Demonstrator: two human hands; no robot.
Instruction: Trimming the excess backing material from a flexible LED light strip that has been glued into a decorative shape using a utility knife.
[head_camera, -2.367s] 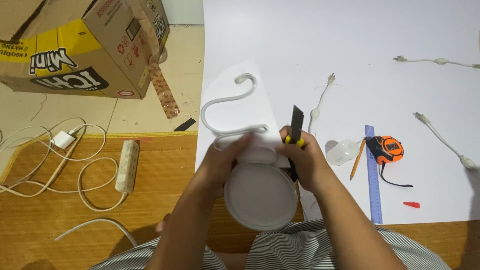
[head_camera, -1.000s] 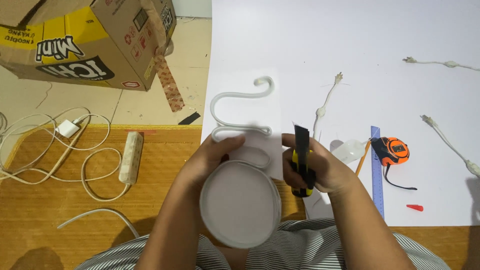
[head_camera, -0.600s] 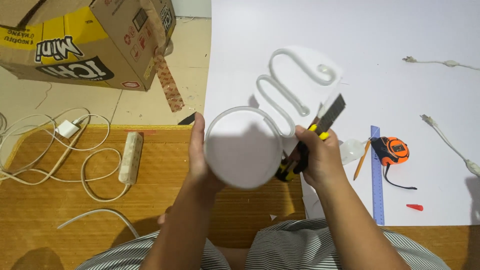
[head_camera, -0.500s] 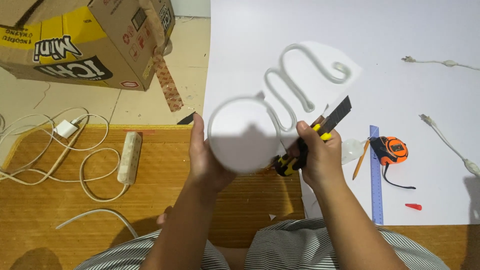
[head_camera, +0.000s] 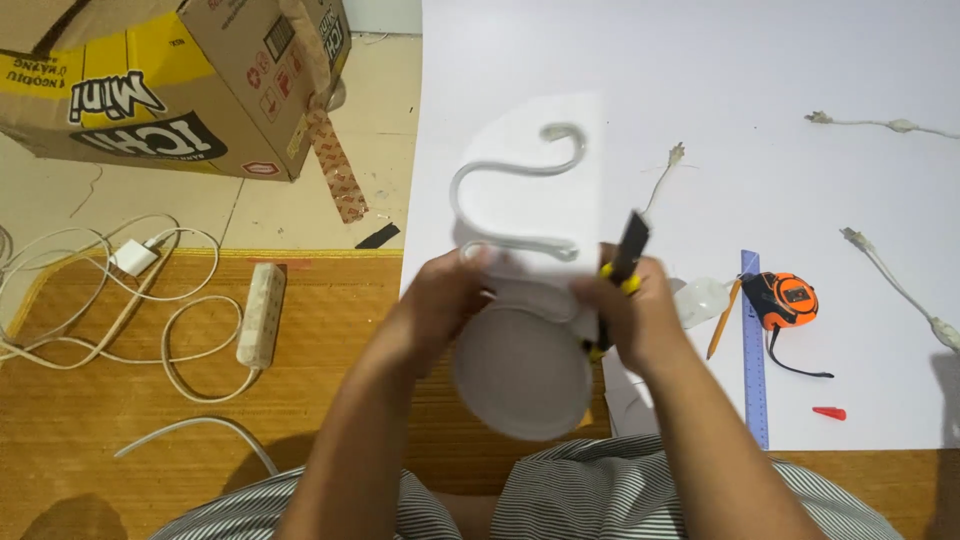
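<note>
A white foam piece (head_camera: 530, 200) with a round disc end (head_camera: 520, 372) and an S-shaped groove (head_camera: 515, 185) is held between both hands above the wooden floor and the white sheet. My left hand (head_camera: 445, 295) grips the piece at its left side near the disc. My right hand (head_camera: 635, 315) holds the piece's right side together with a yellow-and-black utility knife (head_camera: 625, 255), blade end pointing up and away.
A white sheet (head_camera: 700, 100) covers the floor at right, with a blue ruler (head_camera: 752, 360), orange tape measure (head_camera: 790, 300), pencil (head_camera: 720, 320), red bit (head_camera: 828, 412) and wire pieces (head_camera: 890, 270). At left lie a cardboard box (head_camera: 170, 80), a power strip (head_camera: 262, 312) and cables (head_camera: 90, 300).
The foam piece had been lifted and tilted with the disc facing up; now it is lowered and turned back, disc end near my lap and grooved end pointing away. The knife stayed in my right hand.
</note>
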